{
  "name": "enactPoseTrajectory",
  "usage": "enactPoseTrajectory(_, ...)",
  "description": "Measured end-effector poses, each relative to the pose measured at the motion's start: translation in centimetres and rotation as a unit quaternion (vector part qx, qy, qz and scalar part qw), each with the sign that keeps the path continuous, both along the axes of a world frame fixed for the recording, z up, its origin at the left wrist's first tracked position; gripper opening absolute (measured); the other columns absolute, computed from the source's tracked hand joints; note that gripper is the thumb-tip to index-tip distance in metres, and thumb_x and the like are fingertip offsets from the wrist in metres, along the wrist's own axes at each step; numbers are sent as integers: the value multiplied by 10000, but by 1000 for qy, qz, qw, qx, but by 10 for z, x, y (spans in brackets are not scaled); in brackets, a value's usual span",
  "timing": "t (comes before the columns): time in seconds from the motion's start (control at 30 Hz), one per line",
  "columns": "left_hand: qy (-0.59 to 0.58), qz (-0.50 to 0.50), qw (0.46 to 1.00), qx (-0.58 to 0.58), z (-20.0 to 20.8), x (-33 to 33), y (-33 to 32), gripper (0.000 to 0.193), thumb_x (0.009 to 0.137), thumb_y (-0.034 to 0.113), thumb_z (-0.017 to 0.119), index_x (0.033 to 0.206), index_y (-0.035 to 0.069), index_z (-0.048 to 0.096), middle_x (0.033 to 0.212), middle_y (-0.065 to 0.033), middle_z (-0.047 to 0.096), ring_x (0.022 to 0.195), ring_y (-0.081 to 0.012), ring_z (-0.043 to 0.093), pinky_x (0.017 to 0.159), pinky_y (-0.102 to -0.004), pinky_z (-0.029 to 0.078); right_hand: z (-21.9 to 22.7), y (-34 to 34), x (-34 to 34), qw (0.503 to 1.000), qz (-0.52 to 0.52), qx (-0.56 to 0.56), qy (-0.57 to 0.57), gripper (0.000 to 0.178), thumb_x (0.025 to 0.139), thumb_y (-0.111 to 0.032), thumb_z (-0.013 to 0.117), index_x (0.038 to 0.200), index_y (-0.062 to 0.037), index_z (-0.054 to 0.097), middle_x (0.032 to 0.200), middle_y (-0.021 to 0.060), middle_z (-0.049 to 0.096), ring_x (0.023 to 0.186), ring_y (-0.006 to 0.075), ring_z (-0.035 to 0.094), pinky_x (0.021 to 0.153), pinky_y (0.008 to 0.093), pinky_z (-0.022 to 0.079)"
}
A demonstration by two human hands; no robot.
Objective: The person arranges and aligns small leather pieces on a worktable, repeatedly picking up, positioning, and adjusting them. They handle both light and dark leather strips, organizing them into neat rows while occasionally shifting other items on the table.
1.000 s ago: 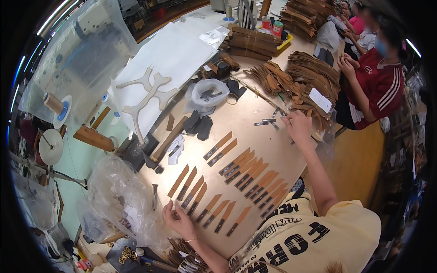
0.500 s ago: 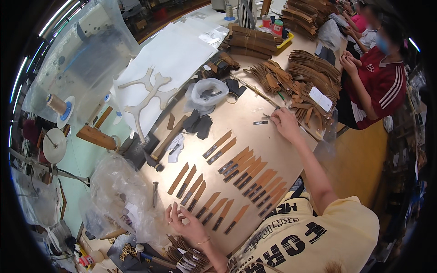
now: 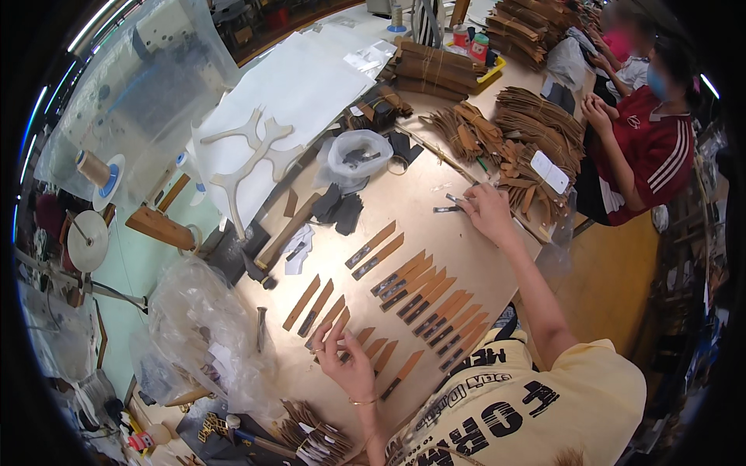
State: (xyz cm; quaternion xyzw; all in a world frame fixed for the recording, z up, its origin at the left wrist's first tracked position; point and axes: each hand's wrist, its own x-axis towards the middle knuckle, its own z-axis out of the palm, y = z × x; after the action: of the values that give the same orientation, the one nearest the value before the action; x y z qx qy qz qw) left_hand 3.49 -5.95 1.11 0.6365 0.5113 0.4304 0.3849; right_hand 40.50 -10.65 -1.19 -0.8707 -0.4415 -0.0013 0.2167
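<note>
My right hand (image 3: 491, 213) is closed in a pinch at the far right of the table, on a small dark strip (image 3: 452, 199). Just beside it another small dark strip (image 3: 443, 210) lies on the tabletop. My left hand (image 3: 347, 368), fingers apart, hovers over the nearer row of brown leather strips and hides some of them; whether it touches any I cannot tell. Most strips carry a dark patch at the lower end. One leather strip (image 3: 301, 303) at the row's left end shows none. A second group of leather strips (image 3: 431, 299) lies in slanted rows to the right.
A hammer (image 3: 284, 239) and a metal punch-like rod (image 3: 261, 330) lie to the left. A plastic bag of dark pieces (image 3: 353, 155) stands at the back. Tied leather bundles (image 3: 540, 124) crowd the far right, near a seated co-worker (image 3: 649, 147). Crumpled clear plastic (image 3: 206, 334) lies at left.
My left hand has moved right, from beside the leather strips to over them. My right hand has raised a small dark strip slightly near the one on the table.
</note>
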Motion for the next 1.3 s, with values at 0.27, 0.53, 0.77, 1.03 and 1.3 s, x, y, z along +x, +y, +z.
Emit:
enactPoseTrajectory(0.27,21,11,1000,19,4,-4,4,199,910,7,607,1092,5,688,1156,-95,590,793,-121,569,653,-240,465,-1,15,3,998,-27,-39,33,134,908,-197,670,983,-90,641,1010,82,618,988,254,588,901,394,358)
enactPoseTrajectory(0.53,-74,-18,996,-38,17,-8,5,270,876,-16,642,1138,30,690,1148,-109,618,853,-136,606,687,-242,489,53,33,-67,983,128,124,39,74,918,-104,638,969,-51,638,845,104,650,793,287,613,740,385,478)
enactPoseTrajectory(0.77,-223,-32,957,-181,19,-14,15,360,886,6,686,1240,-8,617,1108,-73,653,833,-80,607,709,-207,495,84,73,-191,838,479,-22,260,141,902,-191,678,960,-66,649,843,88,664,764,317,598,752,404,492)
enactPoseTrajectory(1.03,-304,33,923,-232,12,-42,31,124,926,51,688,1014,-36,699,951,-34,686,831,-56,598,723,-204,494,79,109,-229,788,459,-39,408,186,868,-111,723,1030,-25,687,850,82,696,767,181,643,738,299,506)
enactPoseTrajectory(1.3,-314,123,911,-237,1,-44,46,86,894,4,704,979,-7,701,914,-7,667,762,-46,541,667,-187,443,52,131,-247,791,387,-70,468,130,874,-92,730,926,22,698,818,65,674,744,132,605,699,276,491)
